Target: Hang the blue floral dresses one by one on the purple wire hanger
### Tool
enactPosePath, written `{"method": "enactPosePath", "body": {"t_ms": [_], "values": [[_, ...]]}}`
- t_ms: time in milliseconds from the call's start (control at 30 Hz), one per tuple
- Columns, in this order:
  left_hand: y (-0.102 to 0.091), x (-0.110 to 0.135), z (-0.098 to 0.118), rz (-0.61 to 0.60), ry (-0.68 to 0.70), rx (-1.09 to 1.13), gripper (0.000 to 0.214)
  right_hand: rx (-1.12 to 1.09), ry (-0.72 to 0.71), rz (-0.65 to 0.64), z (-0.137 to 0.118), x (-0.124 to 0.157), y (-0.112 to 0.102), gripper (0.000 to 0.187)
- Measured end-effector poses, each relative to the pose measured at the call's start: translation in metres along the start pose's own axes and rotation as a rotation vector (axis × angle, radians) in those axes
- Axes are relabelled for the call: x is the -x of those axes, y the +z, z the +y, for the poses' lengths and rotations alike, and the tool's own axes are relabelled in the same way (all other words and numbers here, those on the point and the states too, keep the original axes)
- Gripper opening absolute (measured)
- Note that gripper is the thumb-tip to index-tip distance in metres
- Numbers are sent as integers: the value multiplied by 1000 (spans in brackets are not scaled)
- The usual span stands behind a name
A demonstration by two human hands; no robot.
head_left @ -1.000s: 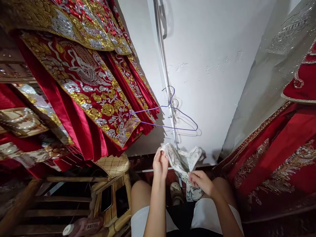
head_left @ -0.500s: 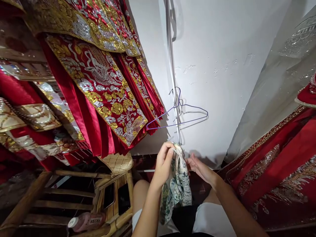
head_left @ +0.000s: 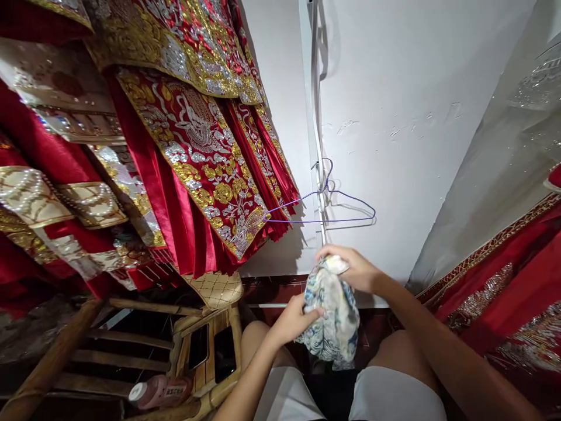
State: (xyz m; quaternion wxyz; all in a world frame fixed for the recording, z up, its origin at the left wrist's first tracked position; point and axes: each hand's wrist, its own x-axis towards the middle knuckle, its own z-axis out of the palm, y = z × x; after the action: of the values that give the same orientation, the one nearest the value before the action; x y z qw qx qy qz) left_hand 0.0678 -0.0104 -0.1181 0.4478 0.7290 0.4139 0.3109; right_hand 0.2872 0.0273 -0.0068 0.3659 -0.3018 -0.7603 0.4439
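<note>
Presently, both hands are engaged on a single item, a crumpled patterned cloth (head_left: 331,316) in white, blue and green, held up at the near centre of the scene, above the gap between the person's knees. The left hand (head_left: 294,320) grasps its left side, thumb laid across the front; the remaining fingers are largely hidden by the fabric. The right hand (head_left: 353,268) grips the far upper edge, fingers curled over a bunched white portion; their tips cannot be fully seen.

Beyond the cloth, a purple hanger (head_left: 346,220) hangs at a pale upright pole (head_left: 314,105), its wire bare. To the left hangs a red embroidered costume (head_left: 219,175). Near left, a bamboo seat (head_left: 219,397) carries two dark-screened phones (head_left: 198,346); a pink bottle (head_left: 160,392) lies tilted beside them.
</note>
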Motion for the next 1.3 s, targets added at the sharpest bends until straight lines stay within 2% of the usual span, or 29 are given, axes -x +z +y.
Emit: {"method": "enactPosePath", "body": {"t_ms": [100,167,200,300,367,467,567,633,800,933,1033,1133,1300], "values": [[2,17,-21,32,-98,-143,28,183,-183,326,4,-16,-30,56],[-4,27,-24,57,-115,-159,30,274,-245,484,17,-34,-49,53],[-9,31,-23,57,-116,-141,30,299,-241,519,26,-44,-58,50],[-29,41,-9,5,-112,20,35,308,-150,548,56,-70,-77,46],[-41,46,3,-23,-103,150,38,304,-75,538,74,-78,-84,42],[-49,52,19,-80,-98,274,41,297,-8,466,94,-71,-87,31],[-50,54,30,-171,-91,309,43,300,11,428,103,-48,-90,32],[-52,50,34,-208,-87,160,40,311,21,438,104,-30,-95,34],[-76,19,38,-227,-38,-576,33,334,20,482,99,1,-109,35],[-100,-13,41,-89,-24,-988,27,330,3,483,91,10,-108,39],[-112,-34,48,22,25,-1139,19,341,-13,446,86,13,-105,38],[-124,-51,62,154,140,-1083,21,376,7,417,84,20,-105,34],[-136,-80,96,395,329,-727,28,389,35,354,71,28,-96,34]]}}
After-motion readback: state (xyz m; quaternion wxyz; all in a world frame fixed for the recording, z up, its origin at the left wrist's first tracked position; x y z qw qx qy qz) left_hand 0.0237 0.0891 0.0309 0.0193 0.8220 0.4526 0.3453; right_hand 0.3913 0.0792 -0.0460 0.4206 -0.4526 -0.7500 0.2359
